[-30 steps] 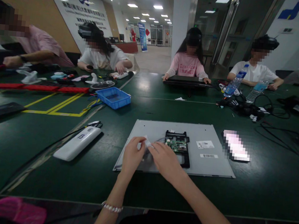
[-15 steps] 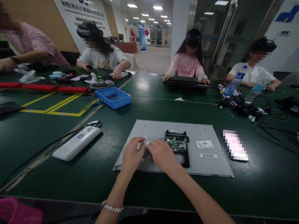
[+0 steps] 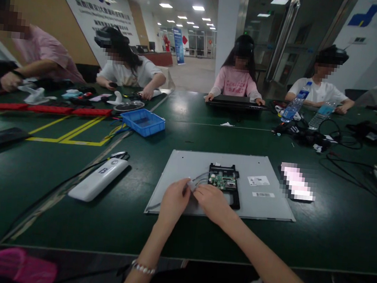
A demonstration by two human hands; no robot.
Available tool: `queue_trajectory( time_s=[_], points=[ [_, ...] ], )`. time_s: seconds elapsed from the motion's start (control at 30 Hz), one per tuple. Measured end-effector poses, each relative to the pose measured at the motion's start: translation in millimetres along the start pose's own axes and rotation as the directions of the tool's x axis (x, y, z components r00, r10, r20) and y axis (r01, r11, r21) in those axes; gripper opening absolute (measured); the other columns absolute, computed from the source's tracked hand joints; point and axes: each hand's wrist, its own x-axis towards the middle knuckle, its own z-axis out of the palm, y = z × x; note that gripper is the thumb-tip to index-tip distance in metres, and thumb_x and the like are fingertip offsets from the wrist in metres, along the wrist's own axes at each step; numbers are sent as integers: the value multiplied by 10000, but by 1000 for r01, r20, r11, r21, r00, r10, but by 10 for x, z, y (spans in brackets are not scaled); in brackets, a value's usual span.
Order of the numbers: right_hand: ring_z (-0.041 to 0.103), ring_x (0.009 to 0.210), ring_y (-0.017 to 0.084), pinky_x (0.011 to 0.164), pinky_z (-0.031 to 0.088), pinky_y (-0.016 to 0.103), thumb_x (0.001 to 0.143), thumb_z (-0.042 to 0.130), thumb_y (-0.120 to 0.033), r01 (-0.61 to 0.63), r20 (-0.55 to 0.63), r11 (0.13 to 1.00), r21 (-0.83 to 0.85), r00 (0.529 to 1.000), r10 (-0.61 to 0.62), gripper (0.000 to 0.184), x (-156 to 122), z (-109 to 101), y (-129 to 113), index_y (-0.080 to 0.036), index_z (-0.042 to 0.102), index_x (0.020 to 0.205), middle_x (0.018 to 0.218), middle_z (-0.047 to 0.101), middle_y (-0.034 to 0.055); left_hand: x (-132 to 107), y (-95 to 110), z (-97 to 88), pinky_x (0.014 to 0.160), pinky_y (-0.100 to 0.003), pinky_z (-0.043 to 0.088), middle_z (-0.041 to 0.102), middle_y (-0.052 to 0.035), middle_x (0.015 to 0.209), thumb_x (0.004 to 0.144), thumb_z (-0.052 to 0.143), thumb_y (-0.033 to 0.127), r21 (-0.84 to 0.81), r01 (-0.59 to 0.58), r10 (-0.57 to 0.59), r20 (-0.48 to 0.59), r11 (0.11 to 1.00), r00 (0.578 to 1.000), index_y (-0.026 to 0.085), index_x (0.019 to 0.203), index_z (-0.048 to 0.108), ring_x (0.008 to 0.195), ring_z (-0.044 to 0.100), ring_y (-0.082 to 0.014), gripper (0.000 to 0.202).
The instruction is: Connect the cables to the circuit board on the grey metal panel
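A flat grey-white panel point(image 3: 190, 159), perhaps the back of a display, lies on the table before me. On it sits a black plastic frame point(image 3: 235, 200) with a green circuit board point(image 3: 219, 181). Thin grey cables point(image 3: 201, 177) run from the board's left side to my fingers. My left hand point(image 3: 175, 201) pinches the cables at a small whitish piece point(image 3: 191, 184), tape or a connector, I cannot tell which. From the right, my right hand point(image 3: 213, 201) closes its fingers on the same cables. Its fingertips are partly hidden.
Left of the panel lies a white power bank point(image 3: 100, 179) with a black cord. A phone point(image 3: 296, 182) rests on the right. Further off are a blue tray point(image 3: 146, 126), water bottles point(image 3: 297, 103) and tangled black cables point(image 3: 306, 133). Several people sit around the green table point(image 3: 172, 242).
Both hands have shifted slightly right, towards the circuit board. The grey cables between board and fingers now show more plainly, in a raised arc.
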Motion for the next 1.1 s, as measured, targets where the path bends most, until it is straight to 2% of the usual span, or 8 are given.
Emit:
queue_trajectory(
  time_s=[0.1,0.17,0.33,0.47,0.57,0.83,0.97,1.1],
  points=[
    [534,1049,195,969,372,320,854,431,-89,-11,38,999,37,999,10,222,-19,13,-28,-100,604,992,1047,637,114,-61,100,11,1037,-435,288,628,-80,1152,869,412,183,151,-4,2,11,988,1000,192,1135,562,1182,491,-241,306],
    [506,1113,210,1011,340,339,859,452,-168,-17,50,997,72,999,14,265,-58,-1,-65,-83,582,1074,1120,615,132,-89,162,-7,1075,-499,178,625,-58,1166,891,397,211,215,8,-7,-6,977,1000,221,1122,569,1258,411,-241,289],
    [339,1292,269,1095,228,398,822,463,-566,-50,89,985,165,995,35,752,-270,-37,-168,-32,370,1343,1383,407,191,-128,232,-2,1067,-578,73,578,-64,1244,911,366,250,283,14,-10,-14,959,1000,222,1184,544,1286,368,-255,327],
    [195,1363,266,1125,143,411,809,392,-655,-72,126,976,203,991,47,871,-403,-49,-211,-30,262,1403,1472,240,186,-141,222,39,1062,-593,54,528,-84,1299,899,358,225,311,17,-15,-8,950,1000,202,1257,496,1292,359,-262,384],
    [171,1371,259,1128,127,418,805,376,-672,-81,142,971,226,989,50,879,-449,-65,-224,-41,262,1405,1482,214,176,-135,214,36,1056,-606,49,509,-85,1318,891,370,240,309,12,-15,9,951,1000,197,1276,476,1295,354,-267,402],
    [224,1355,266,1116,178,422,825,411,-620,-119,151,958,260,985,82,802,-513,-118,-263,-69,298,1397,1473,250,166,-138,223,19,1043,-631,58,460,-101,1359,876,399,304,304,29,-45,46,952,998,204,1311,431,1316,314,-279,447],
    [347,1300,237,1086,267,399,873,419,-510,-144,162,937,319,982,95,654,-537,-321,-213,-111,342,1385,1417,382,137,-172,213,47,1026,-659,78,397,-126,1400,874,421,361,294,24,-44,61,956,997,167,1341,366,1337,264,-290,508],
    [414,1251,209,1047,337,387,887,448,-392,-193,73,919,345,981,179,481,-613,-584,88,-189,449,1323,1368,459,81,-178,213,65,1002,-675,139,383,-140,1407,858,460,396,287,30,-45,46,957,998,154,1310,382,1348,217,-317,519]
  ],
)
